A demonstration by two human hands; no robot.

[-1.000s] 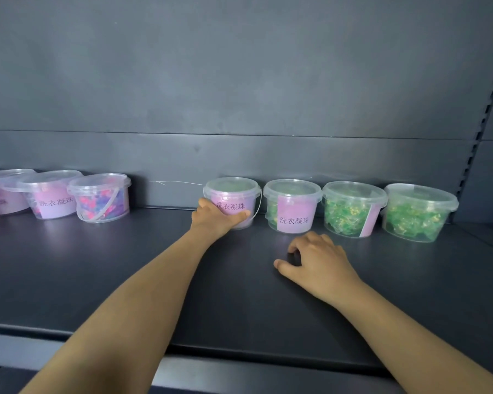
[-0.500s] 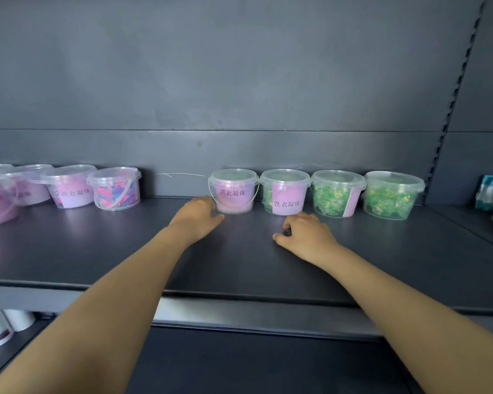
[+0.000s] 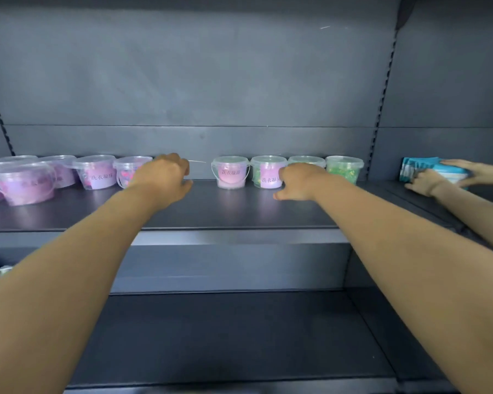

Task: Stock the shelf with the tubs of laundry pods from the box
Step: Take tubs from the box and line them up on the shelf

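Neither hand visibly carried a tub, so the step was judged to fall between placings. A pink tub [image 3: 230, 172] stood at the back of the shelf [image 3: 239, 207], between the two hands and touching neither. The left hand [image 3: 165, 177] hung loosely curled with nothing seen in it. It overlapped the nearest of the purple tubs [image 3: 97, 173] to its left, but contact could not be told. The right hand [image 3: 299, 180] had its thumb out and its fingers hidden behind its own back, so its grip could not be told. It covered part of a labelled tub [image 3: 266, 172], and a green tub [image 3: 343, 169] stood just to its right. The box was out of view. The next move likely called for drawing back, fetching another tub and setting it in the open stretch ahead of the left hand. Far to the right, another person's hands [image 3: 427, 182] pressed on a blue pack [image 3: 419, 166], well apart from the row and no obstacle.
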